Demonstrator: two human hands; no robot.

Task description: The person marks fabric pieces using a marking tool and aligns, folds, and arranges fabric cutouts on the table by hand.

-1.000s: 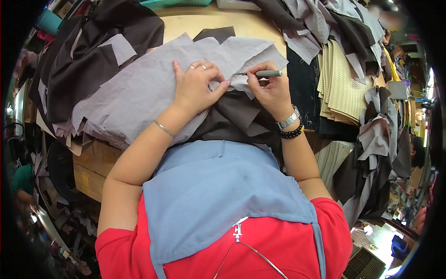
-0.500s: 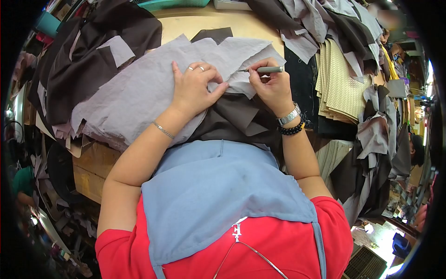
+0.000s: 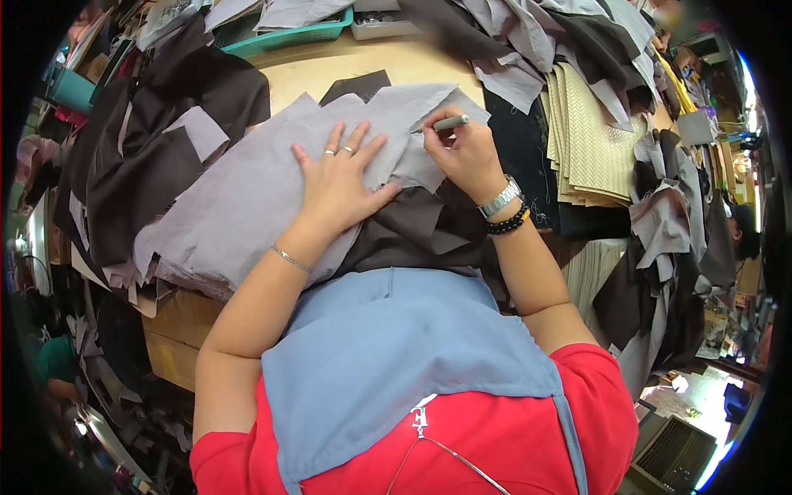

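Pinched in the fingers of my right hand is a grey pen, its tip over the upper right part of a pale grey sheet of material. My left hand lies on the same sheet with its fingers spread, the thumb pointing toward a cut edge. A smaller pale flap lies between the two hands. Dark brown material shows below them, next to my apron. The pen's tip is too small to make out.
A dark heap of material lies at the left. To the right are woven cream sheets and a black piece. A teal tray stands at the back of the wooden table. More scraps hang at the right.
My left hand's fingers have gone from bent, near the cut edge, to spread flat on the sheet. The pen has tilted in my right hand. The whole view has shifted slightly.
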